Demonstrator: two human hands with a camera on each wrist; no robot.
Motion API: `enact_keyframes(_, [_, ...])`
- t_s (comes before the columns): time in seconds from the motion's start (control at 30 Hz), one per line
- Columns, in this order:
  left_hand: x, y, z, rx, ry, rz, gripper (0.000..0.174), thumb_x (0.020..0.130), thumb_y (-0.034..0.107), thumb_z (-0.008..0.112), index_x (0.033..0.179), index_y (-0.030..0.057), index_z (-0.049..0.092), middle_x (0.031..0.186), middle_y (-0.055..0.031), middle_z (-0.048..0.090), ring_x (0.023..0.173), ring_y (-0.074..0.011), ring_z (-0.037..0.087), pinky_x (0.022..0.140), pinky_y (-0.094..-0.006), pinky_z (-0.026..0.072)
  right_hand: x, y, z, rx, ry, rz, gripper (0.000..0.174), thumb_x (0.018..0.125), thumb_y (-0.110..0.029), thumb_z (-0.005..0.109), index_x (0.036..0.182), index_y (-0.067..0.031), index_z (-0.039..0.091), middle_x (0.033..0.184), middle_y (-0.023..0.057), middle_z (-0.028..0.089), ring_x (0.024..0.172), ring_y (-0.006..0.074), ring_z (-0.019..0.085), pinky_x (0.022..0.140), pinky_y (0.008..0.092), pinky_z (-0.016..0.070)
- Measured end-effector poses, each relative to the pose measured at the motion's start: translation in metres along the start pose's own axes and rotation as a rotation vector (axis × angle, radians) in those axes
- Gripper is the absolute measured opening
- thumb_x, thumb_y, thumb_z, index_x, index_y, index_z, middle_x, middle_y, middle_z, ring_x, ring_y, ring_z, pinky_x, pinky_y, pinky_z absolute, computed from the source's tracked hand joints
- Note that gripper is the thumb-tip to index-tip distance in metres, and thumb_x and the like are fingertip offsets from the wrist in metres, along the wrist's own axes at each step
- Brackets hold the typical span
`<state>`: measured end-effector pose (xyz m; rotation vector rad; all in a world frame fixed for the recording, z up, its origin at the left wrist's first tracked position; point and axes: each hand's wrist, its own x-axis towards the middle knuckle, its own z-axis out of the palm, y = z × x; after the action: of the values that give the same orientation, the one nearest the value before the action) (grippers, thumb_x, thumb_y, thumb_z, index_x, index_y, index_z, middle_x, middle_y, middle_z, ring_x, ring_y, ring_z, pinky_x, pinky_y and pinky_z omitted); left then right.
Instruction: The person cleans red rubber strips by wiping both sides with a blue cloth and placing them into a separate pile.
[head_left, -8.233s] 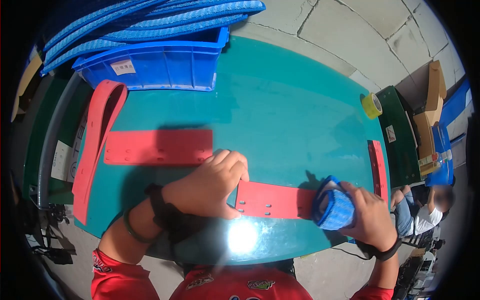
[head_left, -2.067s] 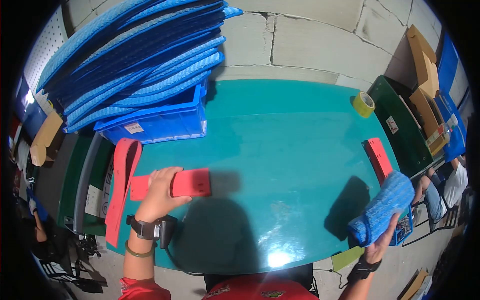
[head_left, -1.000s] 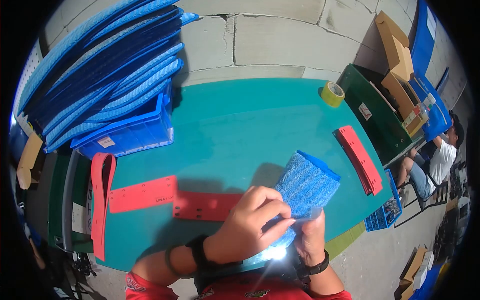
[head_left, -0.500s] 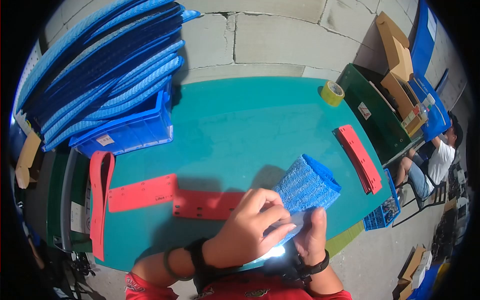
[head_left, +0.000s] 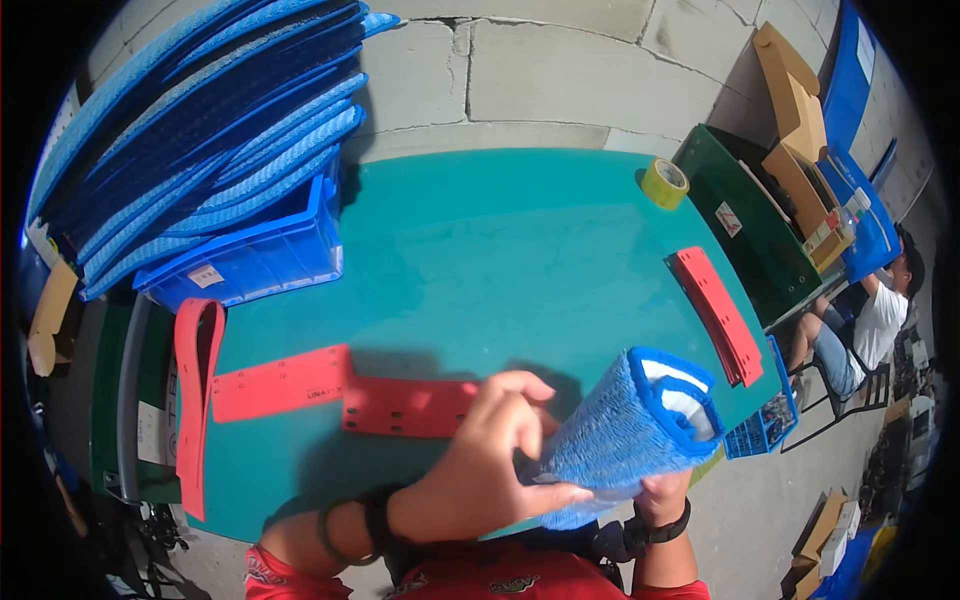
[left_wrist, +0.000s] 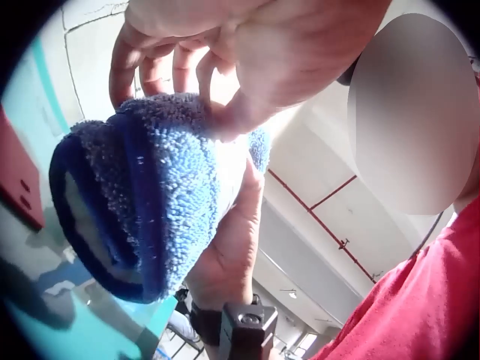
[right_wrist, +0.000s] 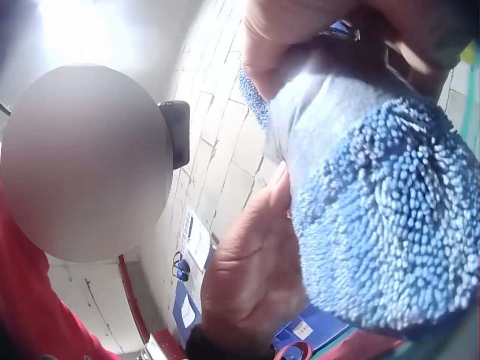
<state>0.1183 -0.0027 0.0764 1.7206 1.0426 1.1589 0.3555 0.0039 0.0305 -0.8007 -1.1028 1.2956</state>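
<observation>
A rolled blue cloth (head_left: 610,430) is held above the table's front edge, its spiral end with white inner layers facing up and right. My right hand (head_left: 662,500) grips it from below, mostly hidden behind it. From the left, my left hand (head_left: 485,455) pinches the near side, thumb along a whitish, see-through band (head_left: 610,492). The left wrist view has my left hand (left_wrist: 255,60) on top of the cloth (left_wrist: 180,180) and my right hand (left_wrist: 232,251) underneath. Close up in the right wrist view, the band (right_wrist: 322,112) wraps the roll (right_wrist: 390,225).
Red perforated strips (head_left: 282,384) (head_left: 405,407) lie left on the green table (head_left: 480,250), beside a looped red strip (head_left: 192,410). More red strips (head_left: 718,318) and yellow tape (head_left: 664,183) are at right. Blue cloths pile over a blue bin (head_left: 250,262). A person (head_left: 870,320) sits far right.
Earlier my left hand was on the red strips; it came over to the roll, which moved from the right to the front. Over the last half second the roll's spiral end has turned toward the camera.
</observation>
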Motion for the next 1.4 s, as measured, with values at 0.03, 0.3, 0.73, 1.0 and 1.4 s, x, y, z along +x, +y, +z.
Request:
enact_keyframes(0.03, [0.0, 0.002, 0.0, -0.001, 0.002, 0.001, 0.046, 0.073, 0.017, 0.091, 0.098, 0.0024, 0.056, 0.129, -0.0163, 0.043, 0.118, -0.0246, 0.057, 0.094, -0.0406, 0.0526, -0.007, 0.01, -0.011, -0.25, 0.032, -0.014, 0.091, 0.065, -0.02, 0.087, 0.141, 0.0026, 0.043, 0.132, 0.0135, 0.058, 0.119, 0.0264, 0.059, 0.102, 0.0435, 0.0491])
enact_keyframes(0.3, [0.002, 0.013, -0.017, -0.161, -0.345, -0.189, 0.086, 0.078, 0.026, 0.088, 0.142, -0.0045, 0.039, 0.132, -0.0152, 0.048, 0.127, -0.0219, 0.048, 0.105, -0.0369, 0.0406, -0.002, 0.012, 0.002, 0.115, -0.073, 0.126, 0.091, 0.073, -0.045, 0.086, 0.14, 0.0009, 0.046, 0.133, 0.0104, 0.057, 0.12, 0.0257, 0.057, 0.104, 0.0419, 0.0448])
enact_keyframes(0.73, [-0.007, 0.002, -0.002, 0.069, 0.002, 0.071, 0.072, 0.092, 0.018, 0.069, 0.145, -0.0099, 0.03, 0.136, -0.0301, 0.04, 0.126, -0.0447, 0.045, 0.108, -0.0473, 0.0389, 0.011, 0.001, 0.068, -0.013, -0.081, 0.186, 0.13, 0.059, -0.039, 0.099, 0.151, -0.0018, 0.015, 0.142, 0.014, 0.042, 0.13, 0.0253, 0.048, 0.107, 0.042, 0.0434])
enact_keyframes(1.0, [-0.009, 0.0, -0.023, -0.142, -0.366, 0.0, 0.07, 0.098, 0.013, 0.047, 0.151, -0.0126, 0.009, 0.149, -0.0348, 0.026, 0.144, -0.0442, 0.028, 0.119, -0.048, 0.0238, 0.007, 0.001, 0.064, -0.173, -0.082, 0.083, 0.119, 0.056, -0.03, 0.1, 0.146, 0.0006, 0.028, 0.134, 0.0133, 0.051, 0.121, 0.0244, 0.056, 0.103, 0.0399, 0.0468])
enact_keyframes(1.4, [-0.055, -0.032, -0.128, 0.835, -0.01, -0.183, 0.079, 0.069, 0.027, 0.088, 0.133, -0.0017, 0.053, 0.141, -0.0214, 0.047, 0.134, -0.0428, 0.041, 0.113, -0.0529, 0.0342, 0.029, -0.022, -0.021, 0.747, -0.182, 0.05, 0.125, 0.068, -0.046, 0.092, 0.157, -0.0075, 0.013, 0.13, 0.0213, 0.057, 0.109, 0.0369, 0.065, 0.093, 0.0554, 0.0561])
